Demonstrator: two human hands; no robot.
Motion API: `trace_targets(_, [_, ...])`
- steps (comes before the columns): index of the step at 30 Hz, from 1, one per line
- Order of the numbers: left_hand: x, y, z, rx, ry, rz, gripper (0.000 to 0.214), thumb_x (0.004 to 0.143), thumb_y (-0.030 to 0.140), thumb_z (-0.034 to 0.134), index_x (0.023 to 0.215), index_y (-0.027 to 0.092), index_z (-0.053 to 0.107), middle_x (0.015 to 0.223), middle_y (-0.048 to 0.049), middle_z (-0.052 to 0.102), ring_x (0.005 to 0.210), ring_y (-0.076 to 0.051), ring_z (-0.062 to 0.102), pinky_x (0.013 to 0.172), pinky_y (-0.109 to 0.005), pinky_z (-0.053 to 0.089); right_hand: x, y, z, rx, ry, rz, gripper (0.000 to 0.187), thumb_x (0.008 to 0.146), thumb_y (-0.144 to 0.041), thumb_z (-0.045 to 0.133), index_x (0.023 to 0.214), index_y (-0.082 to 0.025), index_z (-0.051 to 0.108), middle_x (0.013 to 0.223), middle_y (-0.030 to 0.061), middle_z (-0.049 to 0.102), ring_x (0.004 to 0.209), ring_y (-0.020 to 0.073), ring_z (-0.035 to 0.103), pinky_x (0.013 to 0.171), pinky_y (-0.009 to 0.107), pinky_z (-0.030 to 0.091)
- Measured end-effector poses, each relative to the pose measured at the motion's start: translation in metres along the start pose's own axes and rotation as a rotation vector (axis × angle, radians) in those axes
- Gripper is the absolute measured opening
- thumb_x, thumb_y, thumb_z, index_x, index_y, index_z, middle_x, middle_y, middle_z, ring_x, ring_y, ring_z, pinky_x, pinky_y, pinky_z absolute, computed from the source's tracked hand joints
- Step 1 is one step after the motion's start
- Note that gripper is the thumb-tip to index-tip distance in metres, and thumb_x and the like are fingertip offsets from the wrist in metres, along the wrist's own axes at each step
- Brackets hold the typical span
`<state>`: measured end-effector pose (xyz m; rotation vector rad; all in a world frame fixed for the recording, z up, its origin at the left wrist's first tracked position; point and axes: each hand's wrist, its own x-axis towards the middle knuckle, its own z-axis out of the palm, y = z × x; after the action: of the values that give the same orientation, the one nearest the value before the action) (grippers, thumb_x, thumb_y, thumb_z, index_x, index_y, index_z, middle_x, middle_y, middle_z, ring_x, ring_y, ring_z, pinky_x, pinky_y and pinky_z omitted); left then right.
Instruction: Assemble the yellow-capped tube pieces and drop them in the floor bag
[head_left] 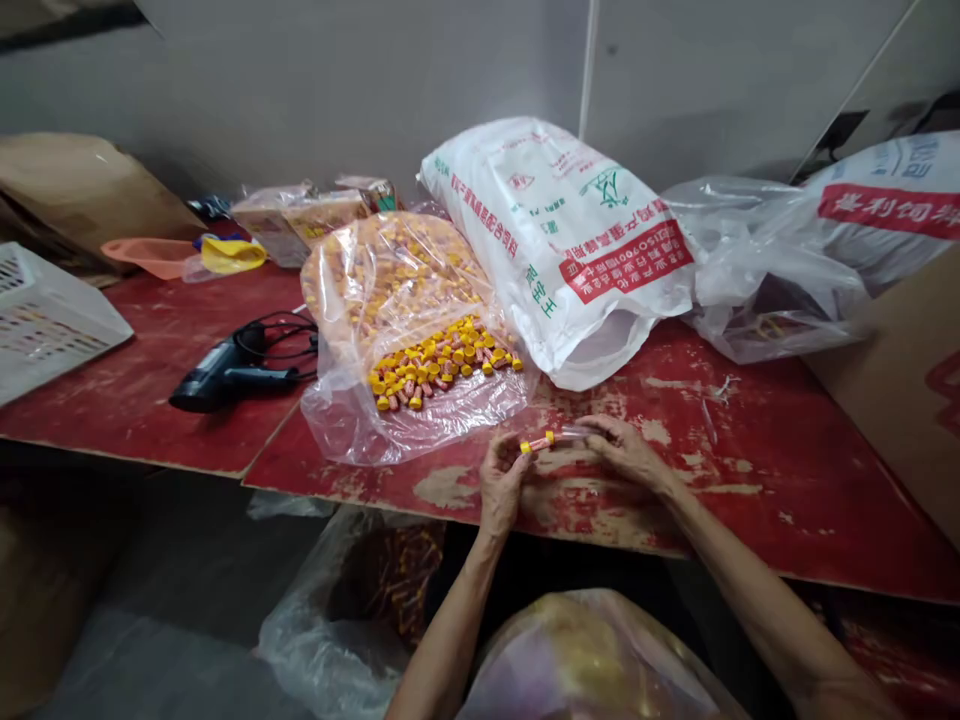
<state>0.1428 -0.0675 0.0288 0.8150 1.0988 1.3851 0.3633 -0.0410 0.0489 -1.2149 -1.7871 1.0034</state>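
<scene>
My left hand point(502, 484) is closed at the table's front edge, pinching a small yellow-ended piece point(538, 443) with a reddish patterned middle. My right hand point(624, 451) is closed on a clear plastic tube point(574, 433), whose near end meets the piece. Whether the piece sits inside the tube or only touches it, I cannot tell. Just beyond my left hand, many similar yellow-capped pieces point(442, 362) spill at the mouth of a clear plastic bag point(352, 415) full of them.
A white printed sack point(525, 230) lies behind, beside clear bags point(780, 300) at right. A black heat gun point(225, 375), an orange scoop point(150, 257) and a white basket point(52, 320) are on the left of the red table point(810, 480). Below stands a plastic-lined container point(315, 620).
</scene>
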Motion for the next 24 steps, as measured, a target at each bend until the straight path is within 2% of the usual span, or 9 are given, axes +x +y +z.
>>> trace_targets(3, [-0.011, 0.001, 0.011, -0.009, -0.083, -0.060, 0.035, 0.062, 0.035, 0.079, 0.088, 0.017, 0.063, 0.082, -0.0014, 0.066, 0.070, -0.013, 0.063, 0.065, -0.024, 0.051, -0.032, -0.017, 0.023, 0.045, -0.025, -0.027, 0.032, 0.090, -0.037, 0.048, 0.115, -0.021, 0.061, 0.111, 0.0071, 0.064, 0.102, 0.0200, 0.059, 0.089, 0.034, 0.045])
trace_targets(6, [-0.022, 0.002, 0.014, 0.054, -0.128, -0.070, 0.030, 0.062, 0.033, 0.079, 0.085, 0.016, 0.069, 0.089, -0.0045, 0.068, 0.075, -0.014, 0.064, 0.068, -0.025, 0.051, -0.044, -0.020, 0.035, 0.033, -0.023, -0.051, 0.031, 0.091, -0.034, 0.047, 0.116, -0.022, 0.059, 0.114, 0.0069, 0.063, 0.106, 0.0197, 0.058, 0.092, 0.035, 0.045])
trace_targets(9, [-0.034, 0.004, 0.014, 0.142, -0.123, -0.022, 0.027, 0.068, 0.034, 0.074, 0.090, 0.018, 0.072, 0.097, -0.0054, 0.068, 0.079, -0.016, 0.064, 0.070, -0.027, 0.052, -0.048, -0.017, 0.042, -0.084, -0.010, -0.068, 0.030, 0.090, -0.031, 0.046, 0.114, -0.021, 0.059, 0.113, 0.0076, 0.064, 0.104, 0.0206, 0.059, 0.091, 0.036, 0.045])
trace_targets(13, [-0.051, 0.002, 0.013, 0.231, -0.068, 0.019, 0.027, 0.077, 0.034, 0.065, 0.100, 0.021, 0.072, 0.097, -0.0048, 0.069, 0.087, -0.018, 0.064, 0.080, -0.031, 0.051, -0.054, -0.021, 0.054, -0.229, 0.056, -0.090, 0.027, 0.087, -0.026, 0.044, 0.107, -0.019, 0.062, 0.102, 0.0094, 0.067, 0.093, 0.0216, 0.062, 0.082, 0.035, 0.047])
trace_targets(16, [-0.060, -0.003, 0.011, 0.266, -0.043, 0.055, 0.026, 0.079, 0.030, 0.061, 0.102, 0.021, 0.070, 0.104, -0.0059, 0.069, 0.100, -0.021, 0.062, 0.092, -0.035, 0.047, -0.058, -0.028, 0.063, -0.209, 0.060, -0.087, 0.027, 0.087, -0.025, 0.042, 0.105, -0.018, 0.062, 0.101, 0.0089, 0.067, 0.090, 0.0204, 0.063, 0.079, 0.032, 0.047])
trace_targets(19, [-0.066, -0.007, 0.008, 0.315, -0.076, 0.091, 0.027, 0.081, 0.025, 0.057, 0.104, 0.019, 0.069, 0.110, -0.0068, 0.068, 0.106, -0.021, 0.060, 0.099, -0.037, 0.042, -0.059, -0.033, 0.071, -0.141, 0.028, -0.009, 0.026, 0.089, -0.031, 0.043, 0.100, -0.017, 0.062, 0.092, 0.0074, 0.068, 0.081, 0.0185, 0.064, 0.072, 0.028, 0.047])
trace_targets(24, [-0.066, -0.008, 0.004, 0.337, -0.066, 0.082, 0.028, 0.081, 0.024, 0.056, 0.105, 0.017, 0.067, 0.113, -0.0090, 0.067, 0.107, -0.021, 0.060, 0.099, -0.037, 0.042, -0.054, -0.036, 0.074, -0.198, 0.015, 0.060, 0.028, 0.090, -0.033, 0.043, 0.099, -0.016, 0.063, 0.093, 0.0082, 0.069, 0.080, 0.0180, 0.064, 0.071, 0.027, 0.045])
